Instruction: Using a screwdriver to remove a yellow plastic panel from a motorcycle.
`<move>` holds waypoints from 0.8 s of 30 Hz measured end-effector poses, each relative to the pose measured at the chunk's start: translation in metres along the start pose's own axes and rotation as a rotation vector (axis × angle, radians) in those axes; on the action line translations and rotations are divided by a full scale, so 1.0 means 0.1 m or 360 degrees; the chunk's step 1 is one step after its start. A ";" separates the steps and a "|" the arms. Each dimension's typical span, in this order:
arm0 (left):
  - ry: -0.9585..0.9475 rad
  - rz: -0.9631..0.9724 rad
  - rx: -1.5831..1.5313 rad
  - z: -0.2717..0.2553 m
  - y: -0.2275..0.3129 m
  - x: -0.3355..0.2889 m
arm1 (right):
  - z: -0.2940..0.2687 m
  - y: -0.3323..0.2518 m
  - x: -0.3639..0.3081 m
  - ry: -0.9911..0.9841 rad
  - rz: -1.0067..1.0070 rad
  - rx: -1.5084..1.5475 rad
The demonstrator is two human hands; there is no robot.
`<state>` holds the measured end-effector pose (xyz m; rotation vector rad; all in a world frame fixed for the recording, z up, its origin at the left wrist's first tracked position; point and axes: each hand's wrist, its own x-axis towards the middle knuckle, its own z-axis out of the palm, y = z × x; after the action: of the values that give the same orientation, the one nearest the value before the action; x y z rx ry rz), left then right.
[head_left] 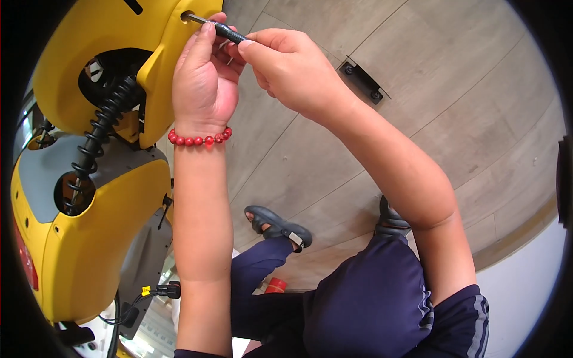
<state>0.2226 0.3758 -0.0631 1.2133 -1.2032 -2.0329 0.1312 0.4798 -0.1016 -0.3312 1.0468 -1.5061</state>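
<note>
Head — screwdriver [231, 33]; bracket [362, 82] on floor [471, 77].

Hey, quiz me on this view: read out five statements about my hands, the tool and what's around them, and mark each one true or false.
1. The right hand grips the black-handled tool. True.
2. The tool's shaft points away from the yellow panel. False: it points to a round hole in that panel.
3. The red beaded bracelet is on the left wrist. True.
4. The left hand is far from the tool. False: it is right by the shaft.
5. The black bracket lies on the floor. True.
</note>
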 end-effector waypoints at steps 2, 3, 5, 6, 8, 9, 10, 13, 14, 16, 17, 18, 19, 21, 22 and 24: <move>-0.0016 0.0004 -0.0003 0.00 -0.02 0.02 | -0.01 0.02 0.02 0.0002 -0.0017 -0.0002; 0.0009 0.0011 0.0010 0.01 -0.03 0.00 | 0.00 0.03 0.00 0.0031 -0.0062 0.0001; 0.0035 0.0020 0.0032 0.01 -0.02 -0.01 | 0.02 0.03 -0.01 0.0057 -0.0109 0.0014; 0.0033 0.0021 0.0037 0.01 -0.02 -0.01 | 0.02 0.02 -0.01 0.0057 -0.0102 -0.0023; 0.0038 0.0019 0.0049 -0.01 -0.01 -0.02 | 0.02 0.01 -0.03 0.0055 -0.0090 -0.0050; 0.0041 0.0024 0.0042 -0.01 -0.01 -0.02 | 0.03 0.00 -0.03 0.0054 -0.0086 -0.0060; 0.0044 0.0027 0.0034 -0.01 -0.01 -0.03 | 0.03 0.00 -0.03 0.0054 -0.0081 -0.0070; 0.0010 0.0040 0.0049 -0.02 -0.01 -0.01 | 0.03 0.00 -0.04 0.0049 -0.0097 -0.0070; 0.0007 0.0037 0.0051 -0.02 -0.02 -0.01 | 0.03 0.01 -0.04 0.0052 -0.0097 -0.0068; 0.0040 0.0040 0.0069 -0.01 -0.03 -0.01 | 0.04 0.04 -0.04 0.0098 -0.0187 -0.0061; 0.0041 0.0036 0.0071 -0.04 -0.03 0.00 | 0.03 0.04 -0.03 0.0099 -0.0184 -0.0059; -0.0060 0.0009 0.0034 -0.10 -0.02 0.02 | 0.02 0.03 -0.02 0.0090 -0.0213 -0.0093; -0.0160 -0.0015 0.0000 -0.14 0.00 0.04 | 0.02 0.03 -0.02 0.0078 -0.0244 -0.0125; -0.0167 -0.0018 0.0010 -0.19 0.04 0.06 | 0.05 0.01 -0.02 0.0100 -0.0275 -0.0156; -0.0182 -0.0024 0.0009 -0.21 0.04 0.07 | 0.05 0.02 -0.02 0.0130 -0.0305 -0.0198; -0.0197 -0.0029 0.0005 -0.22 0.03 0.08 | 0.05 0.03 -0.01 0.0147 -0.0339 -0.0272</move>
<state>0.2377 0.3587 -0.0693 1.1181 -1.2567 -2.1475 0.1372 0.4788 -0.1004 -0.5106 1.2486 -1.6371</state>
